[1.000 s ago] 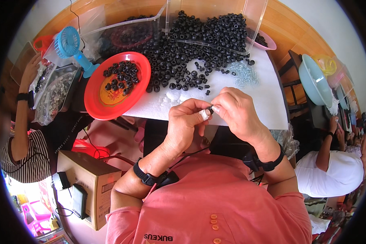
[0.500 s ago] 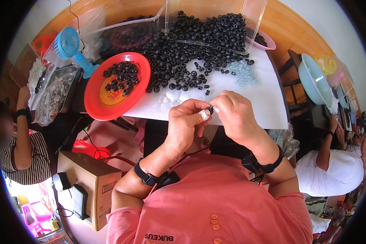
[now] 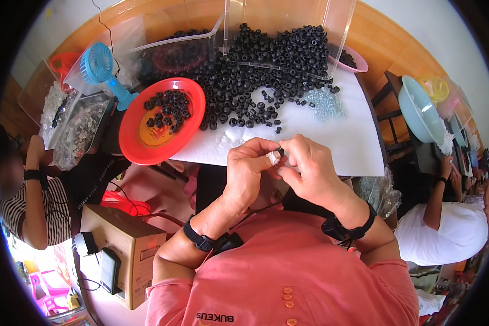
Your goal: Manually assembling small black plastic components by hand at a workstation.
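Note:
Just past the table's near edge, my left hand (image 3: pixel 245 173) pinches a small black ring-shaped part (image 3: pixel 280 152) between thumb and finger. White tape (image 3: pixel 273 158) is wrapped round that thumb. My right hand (image 3: pixel 313 169) is closed at the same part, its fingertips meeting those of the left; whether it holds a second tiny piece is hidden. Beyond the hands, many loose black parts (image 3: pixel 233 100) spread over the white table cover (image 3: pixel 337 141). A small heap of clear pieces (image 3: pixel 326 104) lies right of them.
A red plate (image 3: pixel 193 127) with several black parts stands at the left. Clear plastic boxes (image 3: pixel 304 69) of black parts sit behind, near a pink bowl (image 3: pixel 358 62). A blue fan (image 3: pixel 114 87) stands far left. A cardboard box (image 3: pixel 114 239) is beside me. People work on both sides.
My right hand has turned slightly and come lower, its thumb now showing below the black part. The left hand keeps its pinch. The whole view has shifted slightly.

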Action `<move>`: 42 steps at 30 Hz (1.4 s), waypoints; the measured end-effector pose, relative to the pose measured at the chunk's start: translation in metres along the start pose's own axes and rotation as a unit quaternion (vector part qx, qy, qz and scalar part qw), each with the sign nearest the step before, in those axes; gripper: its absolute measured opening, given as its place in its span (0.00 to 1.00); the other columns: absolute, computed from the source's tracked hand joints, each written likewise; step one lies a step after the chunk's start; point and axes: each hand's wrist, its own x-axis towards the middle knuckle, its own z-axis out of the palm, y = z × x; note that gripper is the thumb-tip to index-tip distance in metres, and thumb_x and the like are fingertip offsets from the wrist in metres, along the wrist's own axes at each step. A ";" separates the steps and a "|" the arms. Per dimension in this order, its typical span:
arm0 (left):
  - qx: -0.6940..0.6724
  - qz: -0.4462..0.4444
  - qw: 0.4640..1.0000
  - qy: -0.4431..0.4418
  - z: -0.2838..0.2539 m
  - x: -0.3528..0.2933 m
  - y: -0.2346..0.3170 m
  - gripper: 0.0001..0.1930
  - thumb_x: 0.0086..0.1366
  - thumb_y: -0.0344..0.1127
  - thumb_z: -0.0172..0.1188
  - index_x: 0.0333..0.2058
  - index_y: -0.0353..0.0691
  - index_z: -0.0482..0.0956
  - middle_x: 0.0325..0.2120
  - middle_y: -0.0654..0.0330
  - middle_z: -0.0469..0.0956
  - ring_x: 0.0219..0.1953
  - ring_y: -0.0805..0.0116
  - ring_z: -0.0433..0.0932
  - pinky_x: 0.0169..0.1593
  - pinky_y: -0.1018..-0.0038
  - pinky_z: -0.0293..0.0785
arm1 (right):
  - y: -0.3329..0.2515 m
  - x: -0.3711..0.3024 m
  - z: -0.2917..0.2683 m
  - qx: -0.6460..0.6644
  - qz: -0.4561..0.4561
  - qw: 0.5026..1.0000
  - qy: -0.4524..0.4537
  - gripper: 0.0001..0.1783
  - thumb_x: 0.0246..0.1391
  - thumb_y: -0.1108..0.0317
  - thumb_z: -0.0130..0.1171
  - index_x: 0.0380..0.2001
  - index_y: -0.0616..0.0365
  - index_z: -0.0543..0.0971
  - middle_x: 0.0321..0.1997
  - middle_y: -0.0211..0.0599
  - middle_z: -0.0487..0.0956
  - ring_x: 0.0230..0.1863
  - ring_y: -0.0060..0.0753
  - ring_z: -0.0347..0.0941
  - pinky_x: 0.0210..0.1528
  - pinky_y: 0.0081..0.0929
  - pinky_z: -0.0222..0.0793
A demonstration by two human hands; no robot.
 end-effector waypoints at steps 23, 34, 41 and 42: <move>0.104 -0.022 0.994 -0.020 0.010 -0.009 0.007 0.07 0.64 0.28 0.58 0.34 0.28 0.80 0.21 0.57 0.79 0.17 0.74 0.73 0.19 0.81 0.67 | 0.017 -0.005 0.016 -0.032 -0.047 0.995 0.083 0.16 0.37 0.74 0.63 0.26 0.56 0.65 0.20 0.38 0.71 0.19 0.45 0.71 0.21 0.39 0.65; 0.224 0.009 0.974 -0.013 0.000 -0.014 0.026 0.08 0.62 0.29 0.58 0.34 0.27 0.79 0.21 0.56 0.78 0.16 0.73 0.72 0.19 0.80 0.65 | 0.007 -0.005 0.024 -0.009 -0.029 0.990 0.135 0.14 0.40 0.73 0.63 0.27 0.58 0.67 0.22 0.37 0.72 0.22 0.44 0.72 0.24 0.39 0.66; 0.368 0.231 0.873 0.221 -0.060 -0.006 0.113 0.07 0.58 0.27 0.61 0.35 0.30 0.81 0.19 0.59 0.77 0.17 0.77 0.70 0.23 0.83 0.67 | 0.073 -0.006 -0.040 -0.292 0.105 0.950 0.037 0.05 0.49 0.71 0.57 0.28 0.60 0.78 0.28 0.41 0.76 0.30 0.44 0.74 0.33 0.43 0.67; 0.405 0.231 0.860 0.209 -0.076 0.006 0.116 0.08 0.57 0.25 0.62 0.36 0.31 0.81 0.22 0.60 0.77 0.19 0.77 0.71 0.23 0.82 0.67 | 0.083 -0.008 -0.040 -0.339 0.119 0.933 0.032 0.06 0.47 0.73 0.56 0.29 0.62 0.79 0.30 0.42 0.77 0.33 0.44 0.73 0.38 0.42 0.65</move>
